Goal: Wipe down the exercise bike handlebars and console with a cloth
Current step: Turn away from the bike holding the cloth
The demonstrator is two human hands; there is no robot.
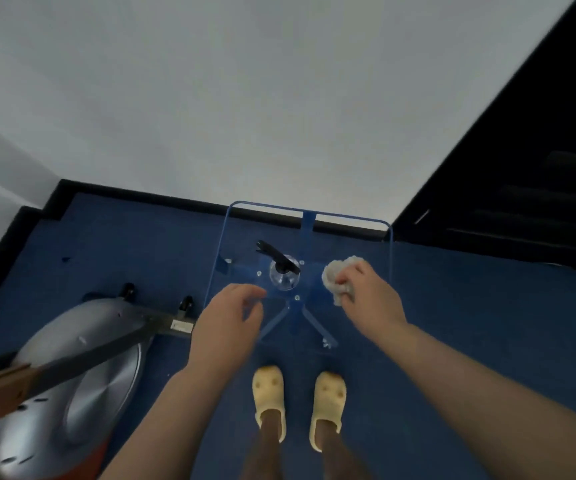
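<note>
Right hand (366, 292) clenched round a crumpled white cloth (340, 277) above the transparent blue-framed surface (309, 216); left hand (226, 318) released, fingers loosely bent, holding nothing, just beside the spray bottle (284, 270). Soft, light, likely compliant; best kept bunched in the palm. Exercise bike (61, 368) low at left, handlebars and console out of view.

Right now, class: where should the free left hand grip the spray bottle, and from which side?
Grip the spray bottle at its neck, under the black trigger head, coming from above: it stands upright on the clear table, and the left hand hovers close beside it.
</note>
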